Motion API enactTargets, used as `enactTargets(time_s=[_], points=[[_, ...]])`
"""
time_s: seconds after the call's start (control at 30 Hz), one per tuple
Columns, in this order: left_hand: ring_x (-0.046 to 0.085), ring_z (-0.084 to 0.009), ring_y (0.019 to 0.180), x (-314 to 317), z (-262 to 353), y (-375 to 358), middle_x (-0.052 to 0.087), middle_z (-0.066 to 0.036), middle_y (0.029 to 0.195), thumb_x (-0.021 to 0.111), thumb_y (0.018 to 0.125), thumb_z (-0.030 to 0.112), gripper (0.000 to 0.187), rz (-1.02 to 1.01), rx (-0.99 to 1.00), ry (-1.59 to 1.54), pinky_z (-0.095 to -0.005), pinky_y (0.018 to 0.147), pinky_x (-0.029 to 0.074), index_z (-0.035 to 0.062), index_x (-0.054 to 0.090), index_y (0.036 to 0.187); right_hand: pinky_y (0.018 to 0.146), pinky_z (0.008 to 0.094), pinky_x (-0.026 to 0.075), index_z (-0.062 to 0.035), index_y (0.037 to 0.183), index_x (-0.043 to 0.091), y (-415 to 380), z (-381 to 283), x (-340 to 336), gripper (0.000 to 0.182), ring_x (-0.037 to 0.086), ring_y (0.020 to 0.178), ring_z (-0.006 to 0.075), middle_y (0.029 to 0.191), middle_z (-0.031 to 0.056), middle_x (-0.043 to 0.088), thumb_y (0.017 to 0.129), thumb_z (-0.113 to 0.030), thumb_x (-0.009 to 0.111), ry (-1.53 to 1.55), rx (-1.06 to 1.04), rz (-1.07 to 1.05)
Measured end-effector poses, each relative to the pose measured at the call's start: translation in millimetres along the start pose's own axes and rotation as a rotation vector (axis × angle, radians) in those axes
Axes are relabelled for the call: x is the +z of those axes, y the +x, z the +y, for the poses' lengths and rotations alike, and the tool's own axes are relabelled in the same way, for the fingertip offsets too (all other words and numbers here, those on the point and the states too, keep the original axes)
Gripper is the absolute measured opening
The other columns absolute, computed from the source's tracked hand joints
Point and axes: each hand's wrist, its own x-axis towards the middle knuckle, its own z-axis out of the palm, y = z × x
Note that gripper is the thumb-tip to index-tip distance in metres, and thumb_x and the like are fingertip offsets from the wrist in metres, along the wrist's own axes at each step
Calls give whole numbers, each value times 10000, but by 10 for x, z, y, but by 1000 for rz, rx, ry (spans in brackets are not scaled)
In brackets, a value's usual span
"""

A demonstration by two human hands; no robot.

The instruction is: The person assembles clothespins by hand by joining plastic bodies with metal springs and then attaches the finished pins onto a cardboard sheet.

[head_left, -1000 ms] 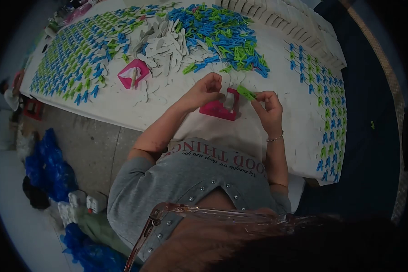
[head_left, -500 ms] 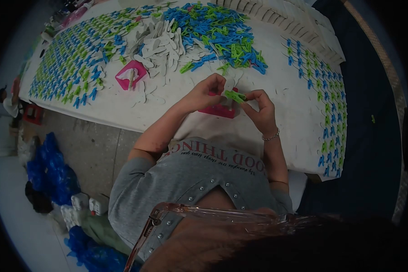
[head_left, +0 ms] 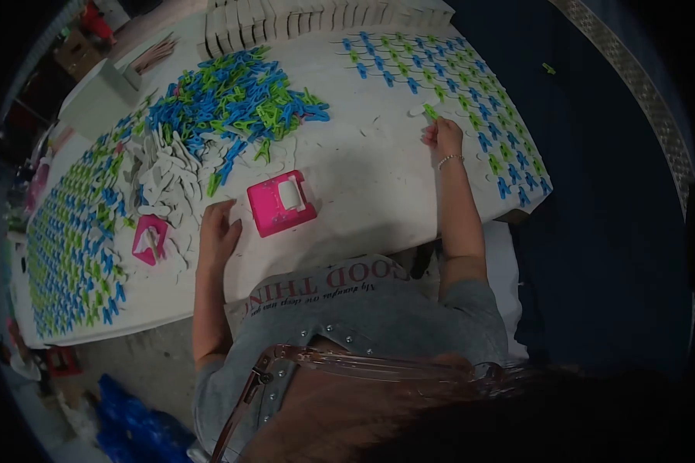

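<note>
My right hand [head_left: 446, 140] is stretched out to the right side of the table, its fingertips pinching a green clothespin [head_left: 430, 112] with a white tab at its far end. The clothespin is beside the rows of blue and green clothespins. My left hand [head_left: 220, 230] rests near the table's front, fingers loosely curled and apart, with nothing visible in it. Just right of it stands a pink box with a white roller [head_left: 289, 195]. White flat pieces [head_left: 166, 174] lie heaped beyond my left hand, beside a pile of blue and green clothespins [head_left: 224, 92].
A smaller pink holder [head_left: 149, 239] stands to the left. Spread rows of clothespins [head_left: 69, 270] cover the table's left end, and more rows [head_left: 479, 100] run along the right. White blocks [head_left: 309, 19] line the back edge.
My right hand has carried the green clothespin away from the pink box to the right. My left hand has moved left, off the box. The camera view has turned right.
</note>
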Motion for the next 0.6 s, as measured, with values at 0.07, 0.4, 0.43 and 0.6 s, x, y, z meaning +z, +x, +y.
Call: enactTargets(time_s=[0.07, 0.4, 0.43, 0.6], points=[[502, -196, 774, 5, 17, 6, 521, -91, 969, 662, 718, 22, 437, -20, 35, 83, -291, 663, 427, 46, 580, 1147, 465, 294, 536, -2, 871, 553, 199, -7, -100, 202, 515, 492, 122, 680, 71, 579, 955, -170, 479, 34, 43, 50], [505, -202, 725, -60, 85, 83, 498, -106, 1002, 688, 726, 19, 479, -123, 216, 203, -290, 617, 425, 64, 564, 1186, 482, 321, 566, -5, 786, 542, 738, -74, -187, 210, 575, 527, 162, 701, 111, 613, 938, -132, 470, 119, 151, 216], [505, -200, 719, -65, 91, 86, 497, -103, 1002, 690, 732, 20, 465, -127, 218, 205, -289, 615, 423, 63, 564, 1178, 488, 321, 569, -2, 792, 548, 746, -78, -185, 207, 582, 535, 163, 709, 114, 619, 936, -129, 471, 96, 153, 240], [500, -189, 707, -99, 129, 121, 495, -96, 998, 704, 727, 19, 416, -161, 128, 162, -286, 609, 418, 58, 571, 1119, 500, 320, 574, 2, 803, 558, 702, -99, -167, 206, 591, 542, 168, 716, 116, 626, 937, -129, 473, 101, 152, 251]])
